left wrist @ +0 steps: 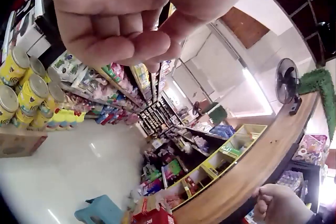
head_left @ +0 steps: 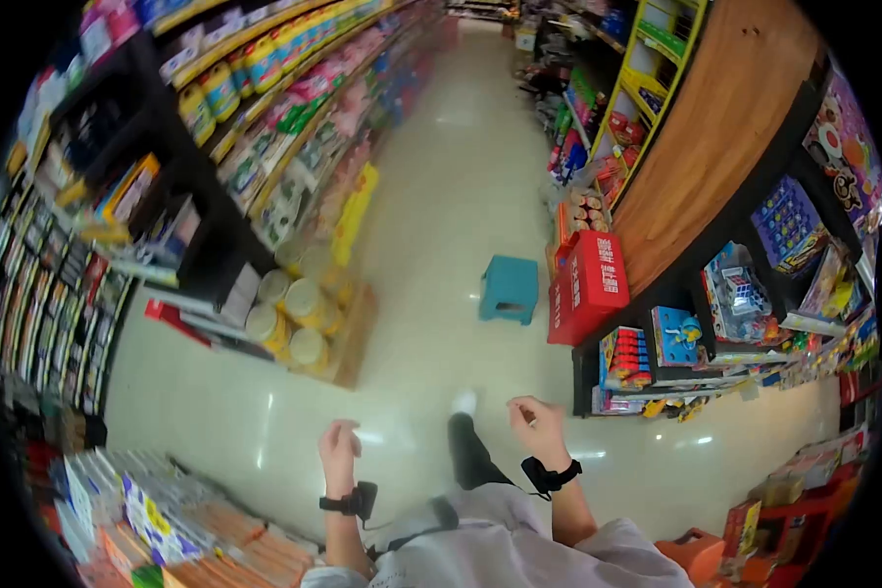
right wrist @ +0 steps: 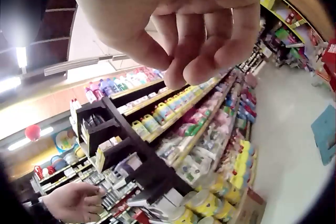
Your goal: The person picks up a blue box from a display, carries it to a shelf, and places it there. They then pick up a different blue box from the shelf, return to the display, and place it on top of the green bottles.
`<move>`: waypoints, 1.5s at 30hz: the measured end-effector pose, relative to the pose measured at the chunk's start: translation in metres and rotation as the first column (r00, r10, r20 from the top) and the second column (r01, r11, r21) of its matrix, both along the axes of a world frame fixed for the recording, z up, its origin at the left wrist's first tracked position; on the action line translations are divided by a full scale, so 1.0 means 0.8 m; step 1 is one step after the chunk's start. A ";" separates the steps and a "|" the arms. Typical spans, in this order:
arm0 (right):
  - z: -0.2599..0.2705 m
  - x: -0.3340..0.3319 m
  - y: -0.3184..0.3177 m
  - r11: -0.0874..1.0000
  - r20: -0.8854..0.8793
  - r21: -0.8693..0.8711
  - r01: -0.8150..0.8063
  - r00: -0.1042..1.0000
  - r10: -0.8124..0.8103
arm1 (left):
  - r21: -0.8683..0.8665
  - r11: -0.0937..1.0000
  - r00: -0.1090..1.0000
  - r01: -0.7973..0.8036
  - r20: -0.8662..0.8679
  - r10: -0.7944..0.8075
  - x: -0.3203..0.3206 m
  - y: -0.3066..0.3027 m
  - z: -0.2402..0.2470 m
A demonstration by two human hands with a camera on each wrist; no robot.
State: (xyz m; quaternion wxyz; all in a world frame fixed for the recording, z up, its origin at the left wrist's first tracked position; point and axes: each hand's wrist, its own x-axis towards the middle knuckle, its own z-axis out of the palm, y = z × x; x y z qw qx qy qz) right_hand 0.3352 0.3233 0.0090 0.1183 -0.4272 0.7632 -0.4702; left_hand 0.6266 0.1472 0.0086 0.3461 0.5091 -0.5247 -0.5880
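My left hand (head_left: 339,457) hangs over the shop floor with its fingers loosely curled and nothing in them. In the left wrist view its curled fingers (left wrist: 121,43) fill the top. To the right, my right hand (head_left: 541,427) is likewise raised in front of my body, fingers loosely bent and holding nothing. Seen from its own wrist camera, the right fingers (right wrist: 205,50) bend toward the thumb around bare air. Ahead of both hands, on the floor, stands a blue-green plastic stool (head_left: 509,289).
A red box (head_left: 588,286) stands right of the stool, by a wood-topped counter (head_left: 720,127) with toys on its shelves. Yellow tubs (head_left: 309,306) are stacked on the left, below long product shelves. Piled packages (head_left: 157,510) lie near at left. The aisle floor (head_left: 451,167) runs ahead.
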 end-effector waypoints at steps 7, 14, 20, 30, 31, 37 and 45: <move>-0.003 -0.145 -0.159 0.994 0.081 -0.043 0.102 0.992 -0.099 | 0.003 0.998 0.998 -0.056 -0.040 0.056 -0.134 -0.167 0.024; 0.051 -0.256 -0.302 0.983 0.119 -0.165 0.078 0.991 -0.059 | -0.094 0.995 0.996 -0.009 -0.094 0.000 -0.268 -0.298 0.065; 0.049 -0.324 -0.393 0.988 0.207 -0.072 0.134 0.971 -0.117 | -0.081 0.995 0.993 0.054 -0.105 -0.062 -0.361 -0.412 0.054; 0.094 -0.446 -0.637 0.975 0.150 -0.042 0.220 0.966 -0.211 | -0.030 0.966 0.945 0.257 -0.203 -0.258 -0.545 -0.666 0.041; 0.096 -0.457 -0.660 0.970 0.134 -0.063 0.237 0.965 -0.227 | -0.021 0.952 0.927 0.306 -0.219 -0.303 -0.563 -0.687 0.047; 0.094 -0.531 -0.746 0.906 0.055 -0.113 0.408 0.913 -0.404 | -0.018 0.869 0.847 0.495 -0.210 -0.488 -0.677 -0.799 0.063; 0.059 -0.660 -0.817 0.808 0.105 -0.024 0.588 0.805 -0.583 | -0.003 0.809 0.790 0.588 -0.213 -0.575 -0.832 -0.928 0.044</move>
